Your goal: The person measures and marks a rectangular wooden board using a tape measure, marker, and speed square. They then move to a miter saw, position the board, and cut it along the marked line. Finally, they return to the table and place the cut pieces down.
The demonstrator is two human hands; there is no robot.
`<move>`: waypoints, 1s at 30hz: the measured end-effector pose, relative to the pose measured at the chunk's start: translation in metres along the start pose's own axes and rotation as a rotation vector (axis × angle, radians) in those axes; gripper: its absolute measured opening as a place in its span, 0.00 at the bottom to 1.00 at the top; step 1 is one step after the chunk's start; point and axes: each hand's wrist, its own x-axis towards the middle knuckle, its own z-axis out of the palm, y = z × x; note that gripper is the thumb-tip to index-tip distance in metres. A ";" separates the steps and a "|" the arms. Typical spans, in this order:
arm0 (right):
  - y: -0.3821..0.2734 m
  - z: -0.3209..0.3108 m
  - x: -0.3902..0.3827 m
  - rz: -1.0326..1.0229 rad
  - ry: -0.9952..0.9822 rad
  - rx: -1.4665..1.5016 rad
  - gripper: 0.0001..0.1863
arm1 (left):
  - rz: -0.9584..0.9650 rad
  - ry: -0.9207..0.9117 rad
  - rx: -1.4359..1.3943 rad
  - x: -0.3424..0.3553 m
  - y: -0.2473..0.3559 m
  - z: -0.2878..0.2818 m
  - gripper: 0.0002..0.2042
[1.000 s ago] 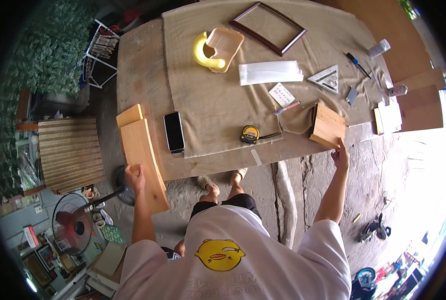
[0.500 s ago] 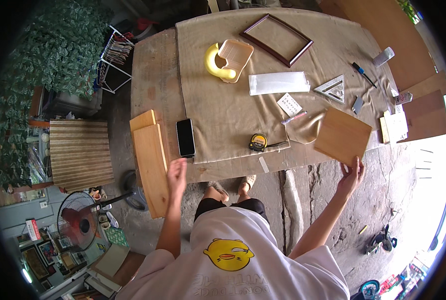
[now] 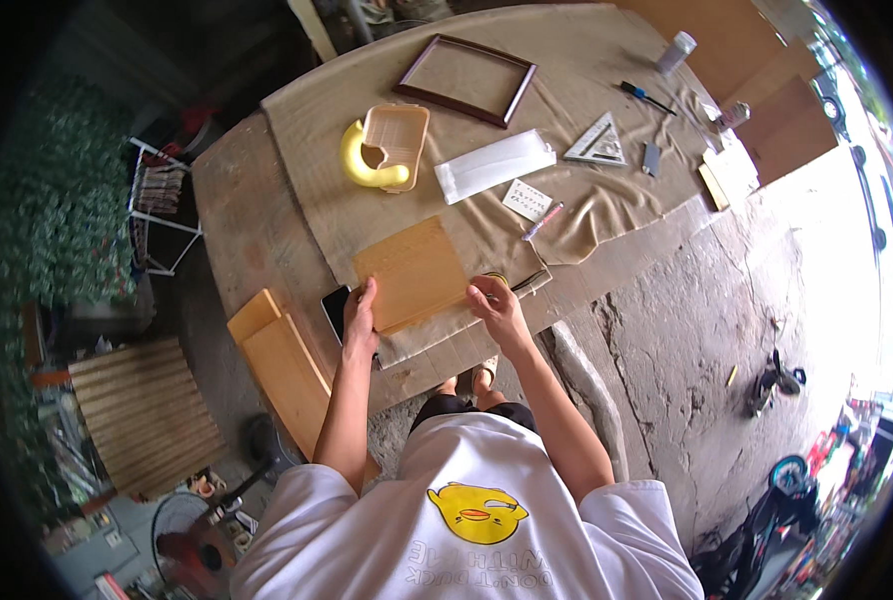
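A thin square wooden board is held flat over the near edge of the cloth-covered table. Along its left edge, my left hand grips it with the thumb on top. My right hand is closed at the board's right edge, near the lower corner. Behind that hand, the tape measure is mostly hidden. Beside my left hand lies a black phone, partly covered by the hand. A pen and a white note card lie beyond the board.
Wooden planks rest at the table's left corner. Farther back are a yellow curved object, a tan open box, a dark picture frame, a white sleeve, a speed square and a marker. A fan stands lower left.
The board has moved left from the right side of the table to in front of me. My left hand has taken hold of its left edge. The view has turned.
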 end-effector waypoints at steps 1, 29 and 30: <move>0.004 -0.007 -0.003 -0.019 0.063 -0.049 0.24 | 0.029 0.019 0.014 0.010 -0.001 -0.004 0.30; 0.261 -0.226 -0.261 0.753 0.469 -0.323 0.21 | 0.752 0.060 0.683 0.000 -0.057 0.198 0.14; 0.267 -0.244 -0.259 0.692 0.488 -0.382 0.19 | 0.767 -0.006 0.657 -0.004 -0.068 0.215 0.13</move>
